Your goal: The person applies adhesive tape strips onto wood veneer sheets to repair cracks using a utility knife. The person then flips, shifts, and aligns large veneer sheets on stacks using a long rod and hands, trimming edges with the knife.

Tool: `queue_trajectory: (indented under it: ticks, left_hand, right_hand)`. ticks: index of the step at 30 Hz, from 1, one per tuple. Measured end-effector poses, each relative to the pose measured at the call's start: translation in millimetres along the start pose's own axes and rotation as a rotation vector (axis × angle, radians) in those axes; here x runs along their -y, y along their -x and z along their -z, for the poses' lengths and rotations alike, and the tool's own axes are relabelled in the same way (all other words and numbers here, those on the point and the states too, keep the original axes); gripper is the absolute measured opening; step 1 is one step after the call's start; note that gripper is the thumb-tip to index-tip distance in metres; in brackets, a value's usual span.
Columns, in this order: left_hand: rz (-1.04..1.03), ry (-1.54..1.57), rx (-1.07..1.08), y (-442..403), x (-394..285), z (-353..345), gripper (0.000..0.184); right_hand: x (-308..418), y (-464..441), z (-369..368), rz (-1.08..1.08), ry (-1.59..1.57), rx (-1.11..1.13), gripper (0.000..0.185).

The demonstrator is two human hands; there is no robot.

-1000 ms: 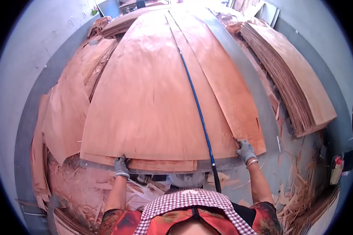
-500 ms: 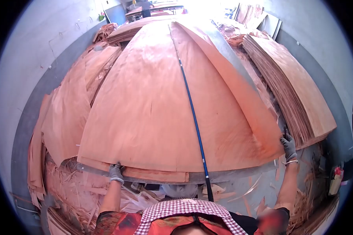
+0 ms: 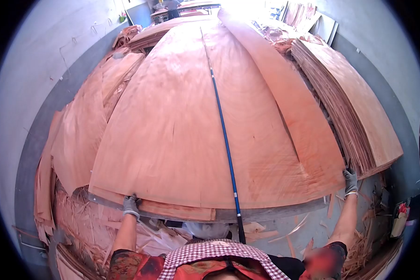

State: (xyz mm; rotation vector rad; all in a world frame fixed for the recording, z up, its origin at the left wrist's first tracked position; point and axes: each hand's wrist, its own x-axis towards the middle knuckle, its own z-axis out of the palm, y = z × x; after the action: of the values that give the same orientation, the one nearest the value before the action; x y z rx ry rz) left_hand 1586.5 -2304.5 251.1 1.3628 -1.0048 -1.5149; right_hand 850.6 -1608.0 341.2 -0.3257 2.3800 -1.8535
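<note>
A large reddish wood veneer sheet (image 3: pixel 172 126) spreads over the work table (image 3: pixel 261 212), its right side raised in a long fold (image 3: pixel 294 107). My left hand (image 3: pixel 131 205), in a grey glove, is closed on the sheet's near edge, left of centre. At the near right corner my right hand (image 3: pixel 350 182), gloved too, grips the sheet's edge. A thin dark item sticks up from the right hand, too small to name. Lengthwise across the sheet lies a long blue pole (image 3: pixel 226 140), its black handle end reaching toward my body.
A thick veneer stack (image 3: pixel 354 112) stands to the right. Loose veneer sheets (image 3: pixel 79 144) lie at the left. Scraps (image 3: pixel 88 219) cover the floor near me. At the far end a person (image 3: pixel 173 7) stands by another table.
The raised right part of the sheet has swung outward to the right and lies flatter, with my right hand moving right. My left hand and the pole's near end have shifted slightly left.
</note>
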Motion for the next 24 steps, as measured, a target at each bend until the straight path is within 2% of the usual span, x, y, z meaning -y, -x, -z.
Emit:
queue_trajectory:
  ticks: [3, 7, 10, 13, 14, 17, 18, 19, 21, 23, 24]
  left_hand:
    - [0.008, -0.026, -0.080, 9, -9, -11, 0.028]
    - [0.008, -0.017, -0.060, 14, -12, -13, 0.027]
    - [0.024, -0.040, -0.065, 13, -14, -11, 0.027]
    - [0.043, -0.042, -0.068, 17, -19, -15, 0.025]
    - [0.051, -0.031, -0.062, 19, -21, -16, 0.024]
    - [0.008, -0.042, -0.023, 15, -18, -12, 0.022]
    - [-0.012, -0.064, 0.007, 13, -15, -10, 0.021]
    - [-0.018, -0.025, -0.007, 13, -15, -9, 0.020]
    - [-0.005, 0.028, 0.006, 14, -15, -12, 0.019]
    - [0.040, -0.053, 0.075, 0, -13, 1, 0.017]
    - [0.081, -0.052, 0.091, -15, -6, 8, 0.017]
  right_hand:
    - [-20, -11, 15, -0.023, -0.008, -0.021, 0.017]
    - [-27, -5, 22, -0.067, 0.042, -0.047, 0.013]
    - [-11, 23, 10, 0.056, 0.123, -0.171, 0.008]
    - [-6, 61, 15, -0.022, 0.116, -0.327, 0.011]
    - [-62, 58, 49, -0.036, 0.242, -0.393, 0.013]
    - [-112, 131, 56, -0.145, 0.225, -0.494, 0.018]
    - [-93, 169, 28, -0.263, 0.030, -0.540, 0.023]
    - [-21, 213, -17, -0.454, 0.015, -0.430, 0.026]
    - [-8, 277, -54, -0.589, -0.090, -0.287, 0.026]
    - [-12, 326, -92, -0.643, -0.020, -0.174, 0.026]
    - [-5, 346, -111, -0.743, -0.050, -0.106, 0.028]
